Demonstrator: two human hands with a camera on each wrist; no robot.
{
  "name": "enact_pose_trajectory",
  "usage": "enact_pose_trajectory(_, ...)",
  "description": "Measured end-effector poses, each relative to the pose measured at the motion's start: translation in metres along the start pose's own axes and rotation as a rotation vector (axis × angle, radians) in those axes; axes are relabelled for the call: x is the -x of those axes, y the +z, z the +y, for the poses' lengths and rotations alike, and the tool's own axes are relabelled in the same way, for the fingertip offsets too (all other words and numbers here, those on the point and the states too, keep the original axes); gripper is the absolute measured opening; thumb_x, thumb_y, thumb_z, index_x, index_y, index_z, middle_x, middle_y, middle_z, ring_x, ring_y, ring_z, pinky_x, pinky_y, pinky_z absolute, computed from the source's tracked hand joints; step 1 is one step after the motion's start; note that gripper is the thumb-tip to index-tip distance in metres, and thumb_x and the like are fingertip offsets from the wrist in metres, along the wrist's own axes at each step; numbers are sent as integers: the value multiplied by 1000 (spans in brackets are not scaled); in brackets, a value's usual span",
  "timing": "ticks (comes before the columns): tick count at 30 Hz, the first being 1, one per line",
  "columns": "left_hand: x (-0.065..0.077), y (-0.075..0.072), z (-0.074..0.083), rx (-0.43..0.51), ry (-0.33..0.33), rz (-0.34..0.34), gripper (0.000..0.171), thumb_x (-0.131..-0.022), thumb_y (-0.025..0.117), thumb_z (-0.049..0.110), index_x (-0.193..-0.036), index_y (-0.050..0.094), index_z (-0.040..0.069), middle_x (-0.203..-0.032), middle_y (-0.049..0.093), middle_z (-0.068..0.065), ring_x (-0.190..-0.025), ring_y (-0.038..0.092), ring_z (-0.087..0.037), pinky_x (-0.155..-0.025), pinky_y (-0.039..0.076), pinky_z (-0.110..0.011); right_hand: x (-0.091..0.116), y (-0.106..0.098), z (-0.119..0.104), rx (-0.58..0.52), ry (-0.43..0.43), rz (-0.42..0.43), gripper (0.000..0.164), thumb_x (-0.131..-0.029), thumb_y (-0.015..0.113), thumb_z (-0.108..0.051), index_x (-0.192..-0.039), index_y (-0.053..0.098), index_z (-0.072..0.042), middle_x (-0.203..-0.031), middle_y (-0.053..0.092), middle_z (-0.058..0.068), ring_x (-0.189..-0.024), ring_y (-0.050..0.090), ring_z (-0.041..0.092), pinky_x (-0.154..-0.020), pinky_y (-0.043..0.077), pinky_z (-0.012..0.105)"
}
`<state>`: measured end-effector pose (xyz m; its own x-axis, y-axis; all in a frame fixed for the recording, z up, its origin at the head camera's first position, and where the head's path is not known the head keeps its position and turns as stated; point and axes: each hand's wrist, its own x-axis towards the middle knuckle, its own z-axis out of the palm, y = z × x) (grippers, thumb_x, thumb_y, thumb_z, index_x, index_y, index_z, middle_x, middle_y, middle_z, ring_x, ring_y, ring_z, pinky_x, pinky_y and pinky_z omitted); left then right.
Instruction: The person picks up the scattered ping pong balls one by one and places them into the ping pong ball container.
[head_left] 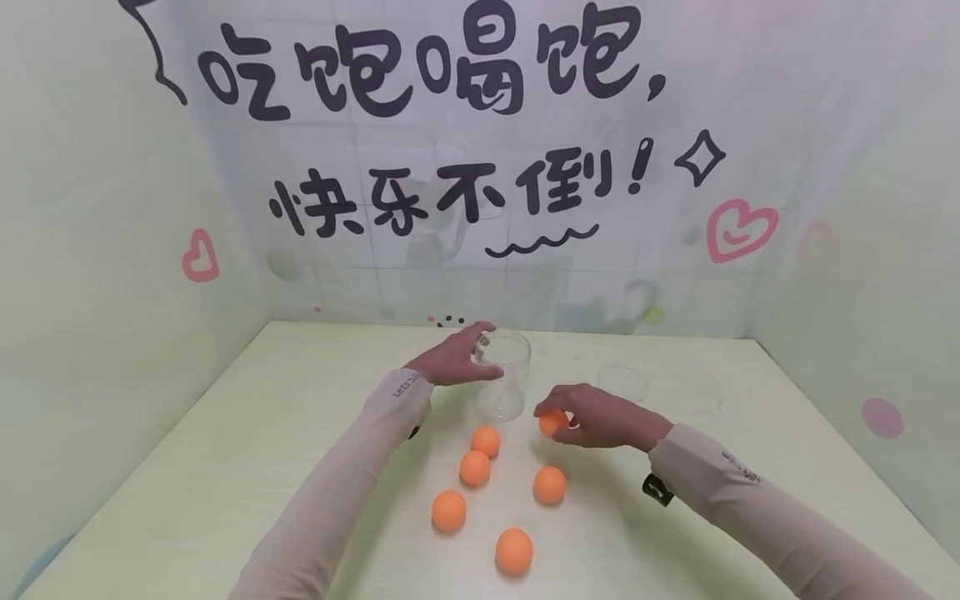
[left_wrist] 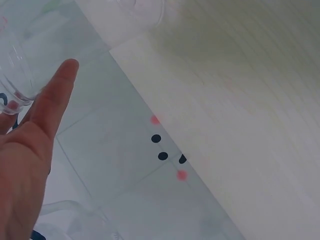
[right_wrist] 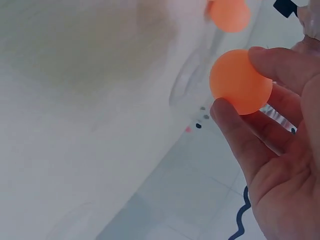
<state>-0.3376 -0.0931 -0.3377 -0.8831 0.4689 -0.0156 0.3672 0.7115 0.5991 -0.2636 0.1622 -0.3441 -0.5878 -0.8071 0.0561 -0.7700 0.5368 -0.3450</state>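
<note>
Right hand (head_left: 603, 417) pinches an orange ball (head_left: 553, 423) between thumb and fingertips, just right of the clear jar (head_left: 513, 387) and near it; ball's height above the table (head_left: 697, 517) hard to judge. Left hand (head_left: 453, 358) holds the jar near its mouth, thumb on the near side, fingers round the far side, the two set well apart by the jar's width; firmness of that hold cannot be told. Jar stands upright, mouth uncovered. Chief hazard, in my judgement: the pinched ball is smooth and round, held by the tips alone, so an uneven squeeze could pop it loose and send it rolling. Second: left thumb and fingers lie close about the mouth; a ball brought there could strike a knuckle or the rim and glance off. Third: the jar looks light, so a knock from the right hand, or a careless tug from the left, could tip it. Loose balls (head_left: 475, 468) lie on the table on the near side of the jar, five in all, two seemingly touching; nothing visible fences them in, so a brushing sleeve (head_left: 712, 467) could scatter them. Clear disc (head_left: 622, 383) lies flat beyond the right hand, faint against the tabletop, easily overlooked and nudged.
</note>
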Motion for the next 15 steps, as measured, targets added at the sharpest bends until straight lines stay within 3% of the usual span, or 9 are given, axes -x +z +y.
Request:
enact_pose_trajectory(6, 1, -2, -2, -11, -32, -12, 81, -84, 69, 39, -148, 27, 13, -144, 43, -12, -130, 45, -28, -104, 39, -49, -7, -12, -6, 19, 6, -7, 29, -86, 63, -5, -115, 66, -7, -106, 65, 5, -96, 63, 19, -73, 55, 25)
enact_pose_trajectory(15, 0, -3, -2, 5, 6, -25, 80, -84, 68, 40, -147, 28, 10, -143, 45, -16, -128, 47, -27, -103, 40, -48, -15, -37, -10, 100, 10, -2, 28, -86, 63, -5, -114, 67, -7, -106, 65, 6, -94, 62, 19, -73, 55, 27)
